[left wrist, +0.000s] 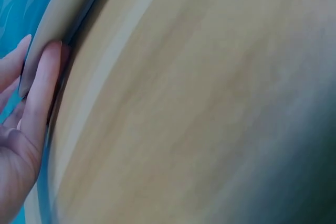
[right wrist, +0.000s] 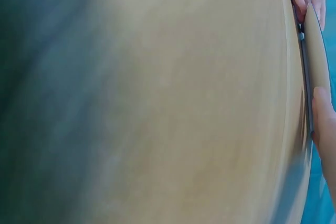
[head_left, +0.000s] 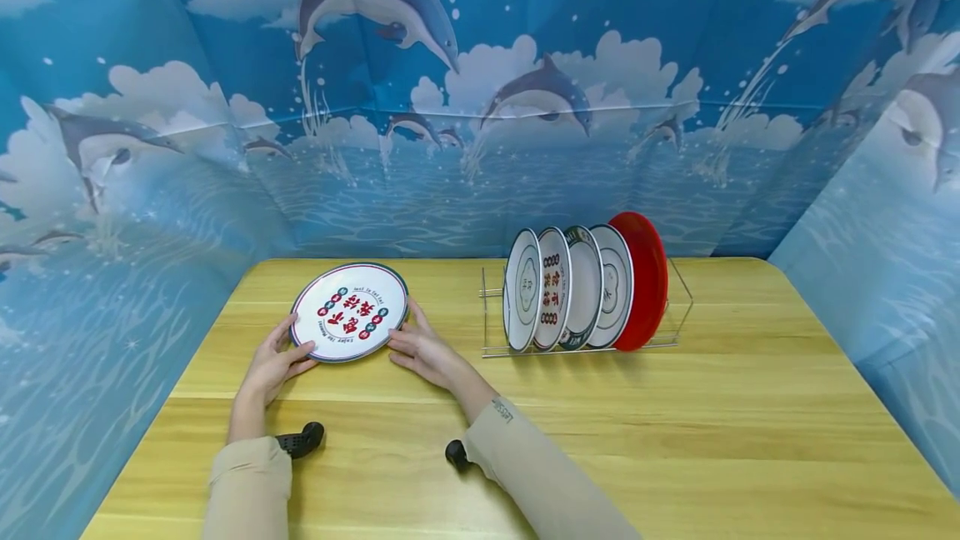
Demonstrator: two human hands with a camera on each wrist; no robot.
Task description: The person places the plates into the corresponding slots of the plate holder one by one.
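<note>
A round white plate (head_left: 384, 290) with a dark rim and red and teal lettering is at the table's left rear. My left hand (head_left: 273, 365) grips its left front edge, thumb at the rim. On the opposite edge my right hand (head_left: 431, 352) holds the plate between thumb and fingers. Seen from the left wrist, the plate's pale underside (left wrist: 63, 9) runs close along the table surface, with the left hand's fingers (left wrist: 47, 77) at its edge. The right wrist view shows both hands at the plate (right wrist: 316, 51) edge-on.
Right of the middle, a wire dish rack (head_left: 678, 338) holds several upright plates: patterned white ones (head_left: 522, 294) and a red one (head_left: 647, 286) at the right end. The wooden table (head_left: 675, 448) meets a blue dolphin-print curtain (head_left: 360, 190) behind and at the sides.
</note>
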